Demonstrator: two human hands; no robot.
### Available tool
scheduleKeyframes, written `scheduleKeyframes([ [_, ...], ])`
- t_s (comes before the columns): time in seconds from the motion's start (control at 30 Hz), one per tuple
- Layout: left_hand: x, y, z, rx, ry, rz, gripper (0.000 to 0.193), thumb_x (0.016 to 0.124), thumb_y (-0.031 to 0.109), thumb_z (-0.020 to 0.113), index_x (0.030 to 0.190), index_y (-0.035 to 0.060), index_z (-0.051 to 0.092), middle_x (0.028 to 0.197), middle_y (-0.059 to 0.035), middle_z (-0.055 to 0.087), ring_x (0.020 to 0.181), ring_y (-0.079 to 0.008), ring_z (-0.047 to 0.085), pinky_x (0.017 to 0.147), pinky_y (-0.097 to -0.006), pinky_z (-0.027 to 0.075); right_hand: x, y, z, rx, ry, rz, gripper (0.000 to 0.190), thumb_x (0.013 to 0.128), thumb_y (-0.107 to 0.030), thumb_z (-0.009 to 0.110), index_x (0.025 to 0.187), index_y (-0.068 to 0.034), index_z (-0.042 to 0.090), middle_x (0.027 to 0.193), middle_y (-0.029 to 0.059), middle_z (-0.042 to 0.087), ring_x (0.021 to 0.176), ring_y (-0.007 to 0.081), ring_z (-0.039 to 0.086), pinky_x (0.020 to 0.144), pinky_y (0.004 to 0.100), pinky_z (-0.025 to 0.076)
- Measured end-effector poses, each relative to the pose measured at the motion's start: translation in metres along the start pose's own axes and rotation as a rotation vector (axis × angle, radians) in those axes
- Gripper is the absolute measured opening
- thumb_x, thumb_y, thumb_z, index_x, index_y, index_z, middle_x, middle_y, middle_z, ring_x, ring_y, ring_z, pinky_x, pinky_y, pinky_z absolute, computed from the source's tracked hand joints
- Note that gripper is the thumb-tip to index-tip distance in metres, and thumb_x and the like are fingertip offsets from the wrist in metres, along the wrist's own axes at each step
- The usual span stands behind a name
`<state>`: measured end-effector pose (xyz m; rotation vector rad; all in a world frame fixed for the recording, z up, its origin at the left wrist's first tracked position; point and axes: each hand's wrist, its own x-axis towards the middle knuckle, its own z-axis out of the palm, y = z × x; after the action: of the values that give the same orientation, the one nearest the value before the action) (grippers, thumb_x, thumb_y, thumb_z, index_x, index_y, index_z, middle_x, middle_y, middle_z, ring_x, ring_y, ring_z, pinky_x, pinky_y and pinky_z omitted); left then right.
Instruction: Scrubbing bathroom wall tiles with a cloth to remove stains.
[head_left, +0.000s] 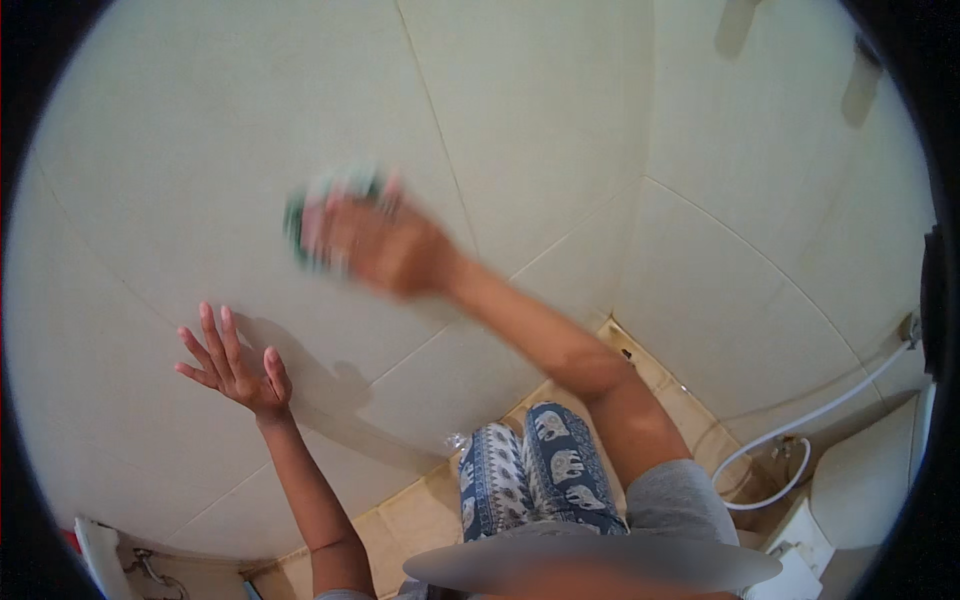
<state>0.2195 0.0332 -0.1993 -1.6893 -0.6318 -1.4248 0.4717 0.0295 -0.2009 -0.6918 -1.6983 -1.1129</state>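
Note:
My right hand (397, 240) is blurred by motion and grips a green and white cloth or pad (296, 225) against or close to the pale tiled wall (540, 97). The cloth's exact kind is too blurred to tell. To the lower left, my left hand (236, 367) is raised near the same wall, fingers spread, holding nothing. Its shadow falls on the tiles beside it. Whether the left palm touches the wall cannot be told.
Beige floor tiles (405, 502) meet the wall below. At the right, a white hose (817, 414) loops near a toilet tank (862, 472). A metal tap (146, 562) and a white basin edge (101, 555) are at the lower left.

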Motion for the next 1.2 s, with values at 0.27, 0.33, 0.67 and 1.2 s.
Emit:
scheduleKeyframes([
  [0.27,-0.022,-0.004,0.011,-0.121,0.118,0.099,0.040,0.087,0.028,0.040,0.116,0.0066,0.056,0.124,-0.0109,0.054,0.130,-0.0303,0.031,0.110,-0.0445,-0.003,-0.101,0.185,-0.052,-0.262,0.451,0.768,0.052,0.091,-0.019,0.042,0.137,-0.001,0.025,0.142,0.0201,0.023,0.132,0.0348,0.021,0.108,0.0449,0.017],
  [0.33,-0.021,-0.005,0.021,-0.139,0.074,0.096,0.038,0.088,0.026,0.040,0.117,0.0065,0.055,0.125,-0.0092,0.053,0.131,-0.0277,0.030,0.110,-0.0442,-0.003,-0.164,0.167,-0.036,-0.318,0.484,0.993,0.051,0.092,-0.020,0.039,0.137,-0.001,0.024,0.143,0.0211,0.020,0.133,0.0357,0.018,0.108,0.0449,0.015],
  [0.67,-0.114,0.019,0.016,-0.087,-0.072,0.033,0.037,0.083,0.022,0.046,0.117,0.0105,0.055,0.129,-0.0087,0.050,0.131,-0.0334,0.028,0.108,-0.0516,-0.005,-0.143,-0.044,0.067,-0.085,-0.078,0.084,0.053,0.077,-0.012,0.048,0.130,-0.012,0.043,0.137,0.0090,0.039,0.135,0.0261,0.023,0.107,0.0556,0.008],
  [1.2,-0.205,0.000,0.024,0.051,-0.156,-0.066,0.056,0.093,0.045,0.025,0.123,0.0055,0.050,0.134,-0.0123,0.044,0.133,-0.0287,0.027,0.109,-0.0504,0.002,-0.105,-0.083,0.068,-0.025,-0.118,-0.022,0.044,0.085,-0.017,0.045,0.128,-0.020,0.047,0.137,0.0015,0.041,0.130,0.0153,0.033,0.107,0.0466,0.022],
])
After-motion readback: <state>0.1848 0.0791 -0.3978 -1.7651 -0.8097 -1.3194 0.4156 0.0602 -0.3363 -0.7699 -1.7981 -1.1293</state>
